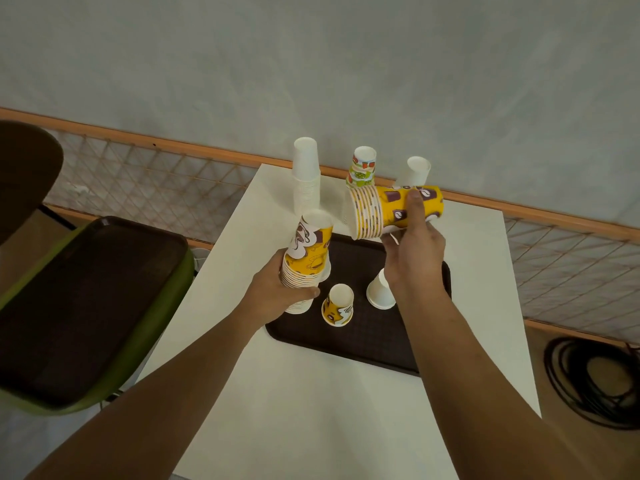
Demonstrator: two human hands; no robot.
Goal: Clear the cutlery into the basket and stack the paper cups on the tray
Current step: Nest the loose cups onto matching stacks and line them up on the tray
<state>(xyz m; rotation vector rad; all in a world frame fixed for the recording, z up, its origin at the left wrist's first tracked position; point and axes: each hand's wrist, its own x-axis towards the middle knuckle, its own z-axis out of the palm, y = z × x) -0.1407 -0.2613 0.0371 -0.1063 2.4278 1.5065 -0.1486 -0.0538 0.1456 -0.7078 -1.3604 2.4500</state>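
Both forearms come in from the bottom edge over the white desk [329,410]. The dark brown tray [363,344] lies mid-desk with a textured surface.

On the tray:
- The single yellow cup [337,304] has a white and brown print and appears to be mouth down.
- The single white cup [381,291] is just beside it, mouth down and partly behind the right wrist.

The left hand [277,292] grips the upright yellow stack [306,261] low down, thumb across the front and fingers wrapped behind. The stack's many rims are bunched at the bottom and it leans slightly. Its foot is at the tray's left edge. Its print is brown coffee-cup drawings on white swirls, and I can read no words.

The right hand [412,261] is raised above the tray. It holds the sideways yellow stack [394,211] in the air with the rims pointing left, index finger stretched over the side and the other fingers underneath. The stack has purple squares with a bean logo and no legible text.

At the far desk edge:
- The tall white stack [306,174] stands behind the left hand's stack.
- The green-and-orange cups [362,168] are patterned.
- The back white cup [417,171] is partly hidden by the held stack.

To the left, a second tray [86,299] sits on a green seat [156,327]. A cable coil [595,382] lies on the floor at right. A mesh fence [156,181] runs along the wall.
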